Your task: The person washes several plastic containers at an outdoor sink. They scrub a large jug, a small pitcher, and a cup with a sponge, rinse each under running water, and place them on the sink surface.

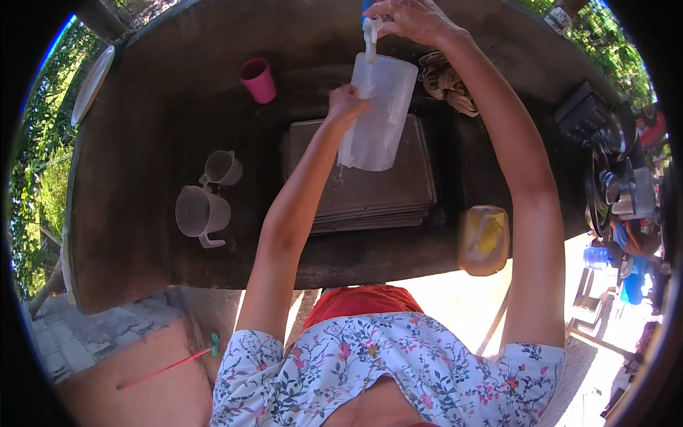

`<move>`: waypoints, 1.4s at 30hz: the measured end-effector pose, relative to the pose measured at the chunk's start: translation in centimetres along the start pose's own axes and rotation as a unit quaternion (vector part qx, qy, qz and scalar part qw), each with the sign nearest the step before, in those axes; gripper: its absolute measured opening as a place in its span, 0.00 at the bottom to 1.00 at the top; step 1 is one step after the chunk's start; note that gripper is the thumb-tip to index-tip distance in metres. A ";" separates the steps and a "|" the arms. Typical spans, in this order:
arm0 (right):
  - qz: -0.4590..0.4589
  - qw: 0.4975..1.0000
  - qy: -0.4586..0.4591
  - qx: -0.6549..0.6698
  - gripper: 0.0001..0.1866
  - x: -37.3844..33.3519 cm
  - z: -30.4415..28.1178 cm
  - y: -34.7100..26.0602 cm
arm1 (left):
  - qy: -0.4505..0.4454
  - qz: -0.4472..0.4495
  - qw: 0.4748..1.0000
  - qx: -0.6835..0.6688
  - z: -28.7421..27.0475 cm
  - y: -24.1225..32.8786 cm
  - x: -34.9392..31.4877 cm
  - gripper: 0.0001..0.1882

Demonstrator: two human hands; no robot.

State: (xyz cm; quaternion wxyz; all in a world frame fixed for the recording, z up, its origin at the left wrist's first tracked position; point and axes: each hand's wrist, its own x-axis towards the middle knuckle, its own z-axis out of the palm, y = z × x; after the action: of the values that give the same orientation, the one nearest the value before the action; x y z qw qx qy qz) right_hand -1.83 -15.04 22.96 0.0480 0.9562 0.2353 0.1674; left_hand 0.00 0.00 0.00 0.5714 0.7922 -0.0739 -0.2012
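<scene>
In my left hand point(347, 104) is a translucent white plastic pitcher point(384, 117), gripped at its side and tilted beneath the tap point(371, 34). Above it, the fingers of my right hand point(418, 21) close around the top of the tap, at its blue part. Streaks of water seem to show on the pitcher wall, though the flow itself is hard to make out. Under the pitcher lies a stack of flat dark trays point(384, 196) in the sink basin point(263, 142).
Left in the basin stand two clear plastic jugs, a larger one point(203, 210) and a smaller one point(225, 168). A pink cup point(259, 82) sits behind them. Right of the pitcher lies a crumpled brown cloth point(447, 80). A yellowish container point(484, 240) rests on the near right edge.
</scene>
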 end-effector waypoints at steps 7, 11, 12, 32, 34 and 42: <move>0.139 0.983 0.111 0.037 0.26 -0.1 3.4 -1.5 | 0.011 -0.096 0.957 -0.274 -0.8 -0.2 -4.1 0.16; 0.197 0.956 0.188 0.112 0.35 -7.2 6.8 -2.6 | -0.003 -0.156 0.899 -0.409 -1.2 -3.4 -5.8 0.22; 0.208 0.936 0.231 0.163 0.30 -10.5 8.3 -4.4 | -0.002 -0.179 0.879 -0.441 -1.4 -4.6 -6.9 0.24; 0.736 0.378 0.226 0.515 0.15 -36.8 27.6 -24.2 | 0.098 -0.259 0.786 -0.552 -3.4 -10.8 -16.9 0.24; 0.757 0.246 0.263 0.545 0.17 -35.0 28.4 -22.2 | 0.121 -0.235 0.828 -0.494 -5.8 -12.5 -18.1 0.27; 0.680 0.238 0.365 0.590 0.33 -13.3 22.1 -7.9 | 0.108 -0.181 0.862 -0.462 -10.6 -16.9 -20.0 0.23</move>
State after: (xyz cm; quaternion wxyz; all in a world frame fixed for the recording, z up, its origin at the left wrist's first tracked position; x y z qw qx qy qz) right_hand -8.75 -14.50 -3.14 -0.7523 0.3545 -0.4782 0.2823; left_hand -15.85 21.89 -8.33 0.8298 0.4537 0.2345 -0.2251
